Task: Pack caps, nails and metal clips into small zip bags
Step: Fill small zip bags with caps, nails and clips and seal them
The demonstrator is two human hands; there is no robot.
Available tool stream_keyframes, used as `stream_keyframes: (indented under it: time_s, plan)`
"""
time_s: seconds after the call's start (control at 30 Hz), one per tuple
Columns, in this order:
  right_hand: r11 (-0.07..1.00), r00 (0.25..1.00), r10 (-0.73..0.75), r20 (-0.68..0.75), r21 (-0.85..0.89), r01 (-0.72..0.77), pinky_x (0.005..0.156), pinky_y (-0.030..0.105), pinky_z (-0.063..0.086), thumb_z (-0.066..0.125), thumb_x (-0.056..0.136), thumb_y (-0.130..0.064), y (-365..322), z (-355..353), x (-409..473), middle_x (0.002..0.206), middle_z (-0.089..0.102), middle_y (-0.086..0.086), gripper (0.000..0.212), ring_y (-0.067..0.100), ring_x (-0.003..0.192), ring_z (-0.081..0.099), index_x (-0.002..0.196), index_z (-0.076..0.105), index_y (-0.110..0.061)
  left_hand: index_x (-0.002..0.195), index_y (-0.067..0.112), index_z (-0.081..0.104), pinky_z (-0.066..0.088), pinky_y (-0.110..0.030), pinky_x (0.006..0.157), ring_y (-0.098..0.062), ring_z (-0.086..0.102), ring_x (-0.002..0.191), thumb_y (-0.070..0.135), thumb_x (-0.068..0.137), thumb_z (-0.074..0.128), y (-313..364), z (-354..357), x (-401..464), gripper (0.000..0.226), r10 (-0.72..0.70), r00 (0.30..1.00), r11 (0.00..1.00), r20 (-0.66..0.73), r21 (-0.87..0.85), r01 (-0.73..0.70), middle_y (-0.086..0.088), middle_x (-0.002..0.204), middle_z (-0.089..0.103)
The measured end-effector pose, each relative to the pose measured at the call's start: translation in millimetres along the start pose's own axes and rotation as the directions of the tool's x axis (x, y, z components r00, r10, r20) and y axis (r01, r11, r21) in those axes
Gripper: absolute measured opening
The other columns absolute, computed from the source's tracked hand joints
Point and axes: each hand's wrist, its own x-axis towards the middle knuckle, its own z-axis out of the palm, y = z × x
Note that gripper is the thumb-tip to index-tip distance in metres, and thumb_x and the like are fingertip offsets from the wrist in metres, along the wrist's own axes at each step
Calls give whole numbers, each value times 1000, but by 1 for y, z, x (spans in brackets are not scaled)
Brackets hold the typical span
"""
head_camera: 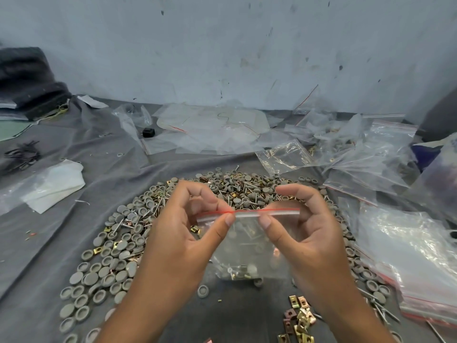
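A small clear zip bag (249, 248) with a red line along its top hangs between my hands above the pile. Nails, grey caps and brass clips lie in its bottom. My left hand (180, 233) pinches the left part of the zip strip between thumb and fingers. My right hand (306, 229) pinches the right part the same way. Underneath, a wide heap of grey caps (108, 271), nails (247, 191) and metal clips spreads over the grey cloth (49, 243). A small group of brass metal clips (300, 318) lies near the front.
A stack of empty zip bags (415, 258) lies at the right, with more crumpled clear bags (366, 154) behind it. White plastic sheets (49, 184) sit at the left. A dark bundle (27, 80) and black rubber bands (23, 154) lie far left. A wall rises behind.
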Motion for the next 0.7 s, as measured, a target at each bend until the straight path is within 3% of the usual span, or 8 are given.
stream_keyframes:
  time_s: [0.07,0.23,0.4,0.57,0.63,0.7]
  plan:
    - [1000,1000,-13,-7,4,13,75,27,58,78,82,-31,0,1,-1,96,74,4,36,17,88,72,113,61,-35,98,36,55,56,-40,76,-21,72,96,37,75,80,1,1,0,34,-6,1000,1000,5,-19,7,-1,99,76]
    - [999,998,-22,52,-42,24,75,37,61,76,85,-28,1,6,-3,98,72,4,34,21,91,73,115,60,-33,95,32,53,55,-19,71,-18,75,85,38,70,84,0,4,-2,41,11,1000,1000,-4,-21,-12,-2,88,77]
    - [998,993,9,117,-68,-1,85,44,59,85,80,-44,-1,4,-1,99,77,4,45,25,96,75,118,60,-41,79,34,50,59,-24,71,-21,77,82,41,64,88,-4,0,-2,42,36,999,999,-21,-15,-36,-7,80,77]
    - [995,989,77,125,60,-85,65,21,56,91,72,-37,-6,-5,6,91,78,10,41,22,81,76,101,63,-36,77,30,60,57,-18,58,-22,77,74,36,55,92,-3,1,-1,39,-2,1000,995,8,-102,3,-9,79,77]
    - [992,992,89,90,85,-97,62,20,56,93,68,-37,-7,-10,8,88,77,9,41,17,77,74,97,64,-33,81,30,62,47,-15,44,-12,71,55,40,53,91,-2,0,0,41,-44,999,992,-5,-117,43,-8,81,78]
    - [996,992,82,91,27,-85,63,22,56,92,68,-42,-9,-15,8,88,76,5,38,14,78,73,94,66,-33,79,31,58,37,-12,39,-2,56,41,48,55,89,-1,-4,-1,42,-58,998,996,1,-67,58,-6,81,78]
